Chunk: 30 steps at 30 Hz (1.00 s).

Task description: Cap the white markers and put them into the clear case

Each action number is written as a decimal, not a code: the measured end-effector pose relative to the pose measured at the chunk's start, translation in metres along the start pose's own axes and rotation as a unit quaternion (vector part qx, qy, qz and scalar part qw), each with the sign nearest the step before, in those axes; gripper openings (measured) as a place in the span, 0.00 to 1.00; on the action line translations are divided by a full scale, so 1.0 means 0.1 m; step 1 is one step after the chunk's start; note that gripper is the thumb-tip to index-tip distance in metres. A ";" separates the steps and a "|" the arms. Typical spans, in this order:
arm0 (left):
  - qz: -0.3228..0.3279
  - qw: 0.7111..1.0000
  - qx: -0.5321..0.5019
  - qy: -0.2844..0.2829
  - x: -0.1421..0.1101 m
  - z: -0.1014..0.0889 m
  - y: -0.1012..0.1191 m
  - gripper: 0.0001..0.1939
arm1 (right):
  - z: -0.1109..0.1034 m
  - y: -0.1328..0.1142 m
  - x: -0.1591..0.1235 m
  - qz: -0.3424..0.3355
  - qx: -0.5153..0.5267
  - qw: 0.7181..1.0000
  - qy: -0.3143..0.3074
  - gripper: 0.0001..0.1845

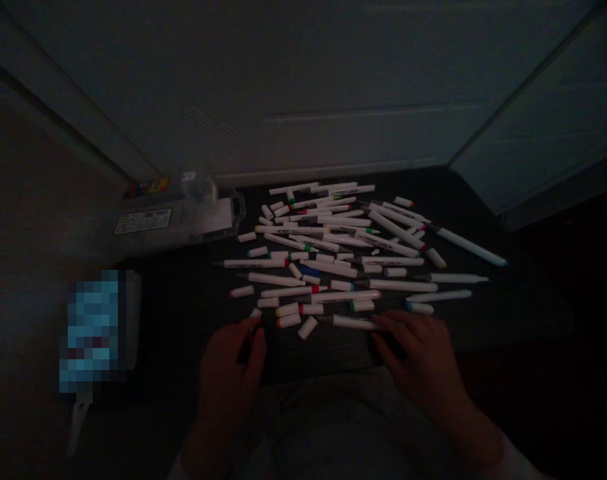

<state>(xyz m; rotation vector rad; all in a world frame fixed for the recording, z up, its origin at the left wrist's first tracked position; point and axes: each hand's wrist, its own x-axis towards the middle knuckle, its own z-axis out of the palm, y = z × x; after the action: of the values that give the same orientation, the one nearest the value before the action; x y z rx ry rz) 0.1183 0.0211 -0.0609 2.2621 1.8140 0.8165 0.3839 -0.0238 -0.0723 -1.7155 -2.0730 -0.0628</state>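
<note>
"Left hand (234,353) first: what has it got?"

"Its thumb and index finger come together at a small white cap (256,313), pinching it by the look of things. With light this dim, I can't tell how firmly."

"And the right hand (414,340)?"

"Fingers bent over the right end of a white marker (352,323), thumb underneath, so it seems lightly grasped. That marker lies along the near side of the spread. Taken by that end, its grey end is left uncovered, pointing toward the left hand's side."

"Why are the other markers (346,296) strewn about so?"

"They lie flat on the dark counter (173,307), several crossing, with loose caps (308,327) scattered among them. I'd guess that laying them out single-depth, mostly, keeps the coloured ends easy to pick out and all of it in reach."

"What about the clear plastic case (183,223)?"

"Far left, just beside the spread, probably to leave the middle for the markers. Nearer, at the left, sits an object with a pixelated face (94,327); I can't say what."
</note>
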 end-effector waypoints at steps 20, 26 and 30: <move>-0.035 0.999 0.025 0.001 0.06 0.10 -0.17 0.12 | 0.01 -0.07 -0.02 0.068 0.104 0.989 0.081 0.10; -0.107 0.993 0.025 -0.031 0.03 0.10 -0.19 0.11 | 0.03 -0.09 -0.02 0.087 0.134 0.977 0.141 0.10; -0.112 0.992 0.034 -0.041 0.05 0.08 -0.13 0.11 | 0.03 -0.08 -0.04 0.087 0.158 0.973 0.147 0.11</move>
<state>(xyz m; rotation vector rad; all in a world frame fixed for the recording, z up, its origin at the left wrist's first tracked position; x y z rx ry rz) 0.1114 0.0308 -0.0716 2.0462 2.0385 0.6231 0.3760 -0.0287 -0.0749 -1.5766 -1.6168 0.0615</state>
